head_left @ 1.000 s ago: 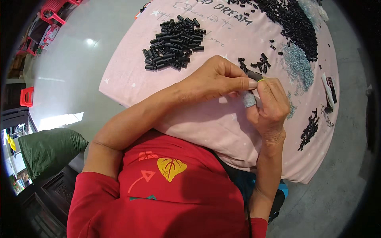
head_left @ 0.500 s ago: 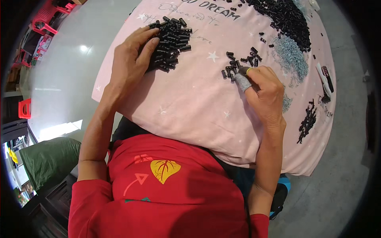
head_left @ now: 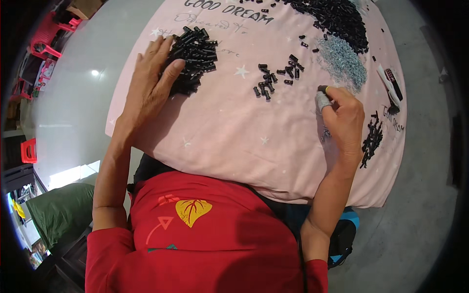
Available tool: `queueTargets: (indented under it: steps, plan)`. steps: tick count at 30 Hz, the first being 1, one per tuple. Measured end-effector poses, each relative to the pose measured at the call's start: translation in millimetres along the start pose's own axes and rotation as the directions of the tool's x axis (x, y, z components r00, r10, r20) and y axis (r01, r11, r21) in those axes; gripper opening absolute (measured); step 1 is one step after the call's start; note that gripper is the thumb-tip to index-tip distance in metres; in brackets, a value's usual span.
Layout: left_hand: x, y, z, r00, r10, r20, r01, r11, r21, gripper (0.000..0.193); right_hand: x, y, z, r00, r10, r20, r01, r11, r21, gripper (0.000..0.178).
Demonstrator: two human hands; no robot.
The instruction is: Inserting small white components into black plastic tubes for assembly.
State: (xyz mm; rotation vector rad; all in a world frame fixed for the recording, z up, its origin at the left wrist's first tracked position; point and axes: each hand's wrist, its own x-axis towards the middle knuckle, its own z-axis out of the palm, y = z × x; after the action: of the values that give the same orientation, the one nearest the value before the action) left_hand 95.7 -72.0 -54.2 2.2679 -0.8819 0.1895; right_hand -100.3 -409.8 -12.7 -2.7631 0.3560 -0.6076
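My left hand (head_left: 148, 80) lies with fingers stretched out along the left side of a heap of small black cylindrical plastic parts (head_left: 194, 56). Part of that heap is hidden behind its thumb. My right hand (head_left: 344, 117) is closed above the cloth, thumb and index finger drawn together. A grey wrap (head_left: 323, 100) covers the thumb tip, and a dark cover sits on the index fingertip; whatever is between them is too small to make out. Several loose black parts (head_left: 266, 80) lie between the two hands. Close beyond the right hand spreads a pile of small silvery pieces (head_left: 344, 63).
A pink printed cloth (head_left: 220, 122) covers the table. A large black heap (head_left: 342, 22) lies at the far right. Darker slim pieces (head_left: 373, 139) and a white-and-black handled tool (head_left: 390, 85) lie near the right edge. Red plastic chairs (head_left: 46, 36) stand on the floor at left.
My right hand has moved right, away from the loose black parts, toward the silvery pieces. My left hand stays by the heap, its fingers straighter. The whole view has shifted slightly.
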Motion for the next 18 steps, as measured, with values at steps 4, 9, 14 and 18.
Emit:
queueTargets:
  steps: [4,9,14,18]
  plan:
    - [4.6,29.4,-5.4,0.988,0.083,-0.128,-0.096,0.990,-0.099,0.046,-2.7,0.9,-17.3,0.987,0.146,0.060,-0.153,0.979,0.135,0.018]
    - [11.9,69.3,14.2,0.949,0.250,0.195,-0.198,0.947,-0.252,0.027,-4.8,-3.7,-17.3,0.942,0.093,0.324,-0.160,0.969,0.187,0.018]
    - [4.9,95.5,66.1,0.827,0.502,0.254,-0.485,0.865,-0.132,0.044,-4.4,-5.5,-8.2,0.976,0.004,0.219,-0.022,0.997,0.078,0.016]
    - [13.9,108.4,54.7,0.854,0.426,0.299,-0.333,0.889,-0.315,0.040,-5.9,-2.1,-4.8,0.985,0.007,0.174,-0.009,1.000,0.008,0.022]
